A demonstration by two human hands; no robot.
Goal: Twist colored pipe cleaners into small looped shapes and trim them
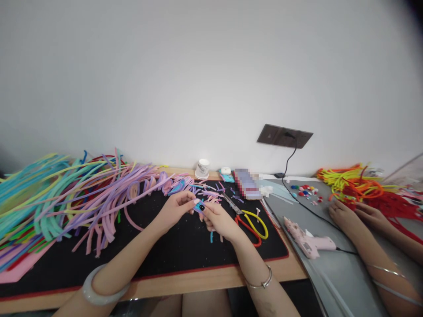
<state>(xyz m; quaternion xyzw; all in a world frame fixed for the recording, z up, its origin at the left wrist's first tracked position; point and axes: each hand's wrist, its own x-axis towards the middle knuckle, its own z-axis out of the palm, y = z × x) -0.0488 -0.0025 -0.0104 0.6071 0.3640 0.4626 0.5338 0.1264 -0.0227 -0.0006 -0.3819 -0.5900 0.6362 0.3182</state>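
Over the black mat, both hands meet around a small blue and purple piece with a black round spot on it. My left hand pinches it from the left between thumb and fingertips. From the right, my right hand grips the same piece with thumb and curled fingers. Short cut pieces of fuzzy stems lie behind the hands. Scissors with one yellow and one red handle rest open, right of my right hand.
Long pastel fuzzy stems are heaped at the left. A paper cup and phone stand behind. At right are a pink glue gun, its cord, pompoms and another person's hands among red stems.
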